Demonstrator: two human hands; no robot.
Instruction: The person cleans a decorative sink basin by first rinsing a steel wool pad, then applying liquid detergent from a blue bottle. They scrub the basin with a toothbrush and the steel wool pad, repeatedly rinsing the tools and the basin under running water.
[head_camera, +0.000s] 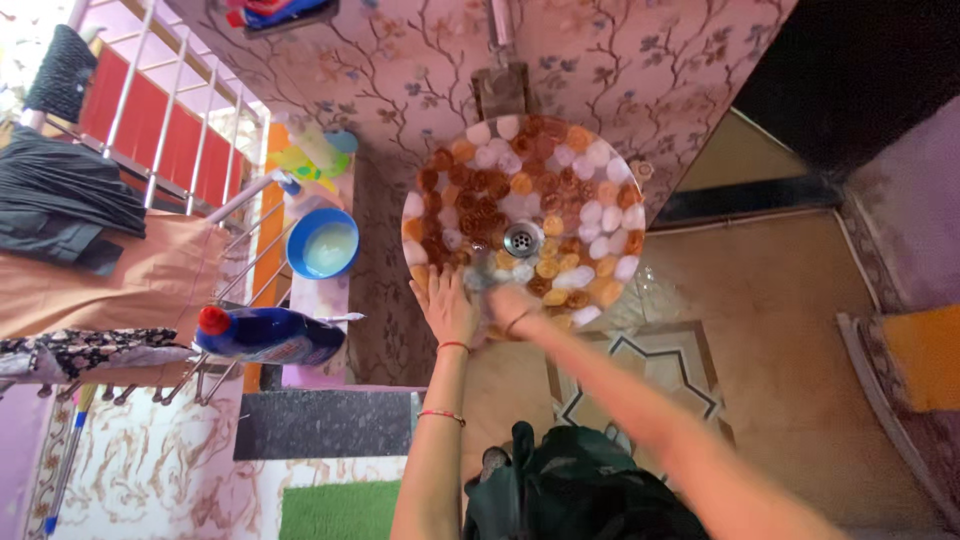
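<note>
At the near rim of a round wash basin (520, 215) patterned with rust, orange and white rosettes, a person leans in with both arms stretched over a patterned stone floor (800, 330). Left hand (447, 305) lies flat on the rim, fingers together and pointing into the bowl, apparently as a brace; red thread bracelets circle that wrist and forearm. Right hand (510, 303) is motion-blurred just beside it, on the basin's near inner wall, and whether its fingers are curled on anything cannot be told. Just beyond both hands sits the metal drain (521, 239) at the bowl's centre. To the left, a blue bottle with a red cap (270, 335) lies on its side across a wire rack, its label unreadable at this angle. Farther on, a blue bowl (323, 243) holding pale liquid rests on a ledge. Behind the basin rises a pink wall (420, 70) with branching floral tiles, a tap fixture (500, 85) mounted above the bowl.
</note>
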